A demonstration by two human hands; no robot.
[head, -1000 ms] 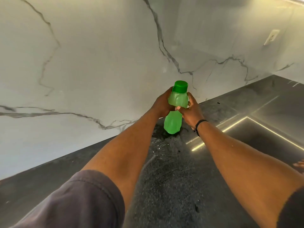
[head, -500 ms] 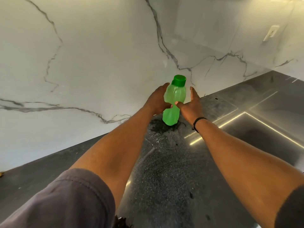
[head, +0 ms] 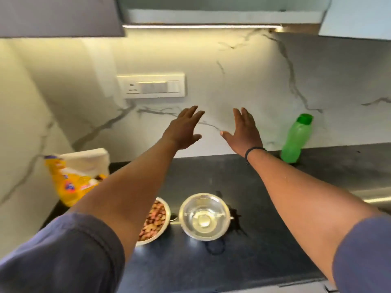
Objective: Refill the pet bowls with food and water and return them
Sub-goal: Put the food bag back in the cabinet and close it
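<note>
Two steel bowls stand side by side on the dark counter [head: 264, 246]. The left bowl [head: 155, 220] holds mixed dry pet food and is partly hidden by my left forearm. The right bowl [head: 204, 216] holds clear water. A green bottle [head: 295, 140] with a green cap stands upright against the marble wall at the right. My left hand [head: 184, 129] and my right hand [head: 243, 132] are raised above the counter in front of the wall, fingers spread, holding nothing.
A yellow pet food bag [head: 74, 178] leans in the left corner. A switch panel [head: 153, 85] is on the marble wall. Overhead cabinets with a light strip [head: 201, 26] hang above. A steel sink edge [head: 376, 197] shows at the right.
Both hands have let go of the green bottle, which now stands by the wall. My view has swung left, bringing the two bowls and the food bag into sight.
</note>
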